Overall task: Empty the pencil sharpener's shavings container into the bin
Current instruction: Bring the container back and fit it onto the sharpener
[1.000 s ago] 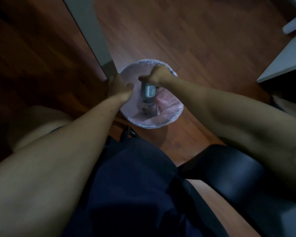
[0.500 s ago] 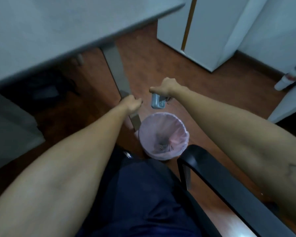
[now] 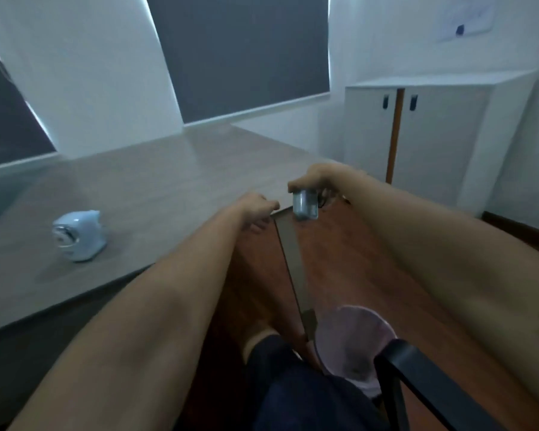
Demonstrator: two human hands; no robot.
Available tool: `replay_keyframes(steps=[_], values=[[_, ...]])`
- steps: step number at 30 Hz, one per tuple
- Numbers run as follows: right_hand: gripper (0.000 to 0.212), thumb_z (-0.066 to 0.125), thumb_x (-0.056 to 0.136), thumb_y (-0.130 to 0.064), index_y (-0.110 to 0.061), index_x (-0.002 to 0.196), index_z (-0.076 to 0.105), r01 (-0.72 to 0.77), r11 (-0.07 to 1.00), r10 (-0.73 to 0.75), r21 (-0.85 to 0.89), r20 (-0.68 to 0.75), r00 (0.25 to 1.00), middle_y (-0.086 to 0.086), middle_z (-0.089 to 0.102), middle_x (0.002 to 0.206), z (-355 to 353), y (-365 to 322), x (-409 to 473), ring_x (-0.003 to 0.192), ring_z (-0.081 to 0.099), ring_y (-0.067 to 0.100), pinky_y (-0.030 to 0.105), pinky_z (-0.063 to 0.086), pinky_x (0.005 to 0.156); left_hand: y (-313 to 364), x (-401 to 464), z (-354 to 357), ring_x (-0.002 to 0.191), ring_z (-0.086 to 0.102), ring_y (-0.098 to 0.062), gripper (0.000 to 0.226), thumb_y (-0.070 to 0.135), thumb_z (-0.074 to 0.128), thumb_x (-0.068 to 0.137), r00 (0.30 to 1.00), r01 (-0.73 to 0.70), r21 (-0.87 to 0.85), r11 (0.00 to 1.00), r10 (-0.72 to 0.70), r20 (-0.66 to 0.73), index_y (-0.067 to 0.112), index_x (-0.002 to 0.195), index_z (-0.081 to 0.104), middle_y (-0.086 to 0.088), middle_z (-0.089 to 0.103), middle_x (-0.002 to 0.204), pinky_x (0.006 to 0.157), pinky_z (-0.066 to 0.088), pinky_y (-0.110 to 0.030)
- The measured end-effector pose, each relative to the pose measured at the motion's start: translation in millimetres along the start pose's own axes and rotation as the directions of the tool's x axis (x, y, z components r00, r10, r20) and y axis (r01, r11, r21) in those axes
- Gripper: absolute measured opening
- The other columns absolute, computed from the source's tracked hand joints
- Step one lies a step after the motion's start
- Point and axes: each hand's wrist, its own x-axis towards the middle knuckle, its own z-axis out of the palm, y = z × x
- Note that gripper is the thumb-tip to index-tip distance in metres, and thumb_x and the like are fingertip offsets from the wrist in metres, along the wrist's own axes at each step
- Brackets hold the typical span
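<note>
My right hand [image 3: 316, 178] grips the small clear shavings container [image 3: 305, 206] from above, holding it in the air by the desk's near right corner. My left hand [image 3: 255, 209] is closed on the desk's edge at that corner. The light blue pencil sharpener [image 3: 78, 236] stands on the grey desk [image 3: 168, 181] at the left, apart from both hands. The bin [image 3: 353, 337], lined with a pale pink bag, stands on the floor low in view, well below the container and partly hidden by a chair arm.
A grey desk leg [image 3: 294, 269] runs down beside the bin. A black chair armrest [image 3: 417, 374] crosses the lower right. A white cabinet [image 3: 433, 135] stands at the back right on the wooden floor [image 3: 349, 259]. My dark-clothed lap [image 3: 293, 384] fills the bottom middle.
My view has swung up from the bin to the desk top. My right hand has lifted the container up out of the bin to desk height; my left hand rose to the desk corner.
</note>
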Motion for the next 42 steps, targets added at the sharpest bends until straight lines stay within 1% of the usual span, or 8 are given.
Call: replay_keyframes(steps=[3,9,14,17,25,30,36,42], values=[[0.061,0.060,0.085,-0.052,0.001,0.116,0.055,0.072,0.997,-0.072,0.000,-0.036,0.997,0.022,0.063,0.092,-1.5,-44.9,-1.1,0.073,0.066,0.033,0.036,0.056,0.051,-2.3,-23.2,-51.0,0.088,0.065,-0.032,0.042,0.024,0.050,0.096,1.000,-0.013,-0.021,1.000,0.012,-0.028,-0.002,0.128,0.054,-0.023,0.065,0.109,0.080,0.058,-0.042],[0.050,0.061,0.088,-0.048,0.000,0.102,0.057,0.276,0.958,-0.268,0.076,-0.097,0.958,0.020,0.062,0.086,26.4,-131.0,-1.7,0.076,0.065,0.031,0.040,0.059,0.059,-50.3,-55.2,-143.9,0.086,0.064,-0.028,0.039,0.023,0.053,0.095,0.965,0.035,-0.024,0.999,-0.040,-0.259,-0.006,0.120,0.058,-0.019,0.066,0.103,0.077,0.057,-0.040],[0.055,0.071,0.082,-0.046,0.003,0.105,0.065,0.425,0.892,-0.415,0.155,-0.094,0.905,0.020,0.070,0.100,72.6,-188.6,2.9,0.077,0.068,0.030,0.043,0.062,0.067,-109.0,-80.0,-199.3,0.090,0.070,-0.029,0.033,0.028,0.062,0.084,0.807,0.080,-0.001,0.997,-0.066,-0.587,0.004,0.105,0.070,-0.018,0.073,0.102,0.082,0.060,-0.041],[0.062,0.080,0.072,-0.050,0.004,0.102,0.071,0.495,0.851,-0.493,0.177,-0.059,0.868,0.018,0.073,0.097,105.3,-212.0,6.3,0.082,0.074,0.031,0.044,0.063,0.071,-141.3,-93.7,-215.6,0.106,0.066,-0.027,0.047,0.037,0.065,0.078,0.673,0.142,0.008,0.990,-0.091,-0.734,0.013,0.119,0.065,-0.007,0.070,0.113,0.091,0.049,-0.031],[0.059,0.084,0.069,-0.046,-0.006,0.111,0.071,0.580,0.750,-0.573,0.319,-0.127,0.810,0.003,0.068,0.093,188.2,-235.6,28.0,0.089,0.071,0.024,0.042,0.059,0.082,-232.0,-92.2,-213.3,0.134,0.048,-0.032,0.093,0.051,0.077,0.070,0.564,0.273,-0.133,0.953,-0.270,-0.780,0.004,0.143,0.044,-0.016,0.049,0.147,0.105,0.039,-0.037],[0.067,0.080,0.073,-0.048,-0.004,0.121,0.064,0.477,0.692,-0.503,0.541,-0.112,0.857,0.013,0.070,0.106,215.9,-239.9,51.6,0.082,0.074,0.025,0.038,0.063,0.072,-257.9,-78.6,-199.7,0.113,0.064,-0.028,0.084,0.044,0.086,0.061,0.542,0.178,-0.284,0.942,-0.335,-0.771,0.007,0.129,0.054,-0.011,0.067,0.125,0.093,0.050,-0.036],[0.045,0.076,0.080,-0.044,-0.003,0.098,0.069,0.295,0.593,-0.431,0.749,-0.014,0.902,0.017,0.074,0.100,225.1,-245.4,71.7,0.078,0.076,0.026,0.037,0.064,0.067,-265.8,-62.3,-202.2,0.099,0.065,-0.030,0.050,0.046,0.076,0.073,0.457,0.113,-0.377,0.919,-0.385,-0.802,0.006,0.102,0.065,-0.006,0.066,0.096,0.080,0.047,-0.033],[0.048,0.073,0.084,-0.040,0.003,0.104,0.066,0.086,0.468,-0.401,0.879,0.125,0.908,0.017,0.072,0.097,223.5,-258.2,80.6,0.078,0.075,0.033,0.040,0.062,0.071,-270.2,-52.4,-215.8,0.082,0.069,-0.032,0.048,0.051,0.070,0.074,0.546,-0.126,-0.657,0.743,-0.501,-0.672,0.004,0.083,0.068,-0.018,0.070,0.093,0.074,0.061,-0.049]])
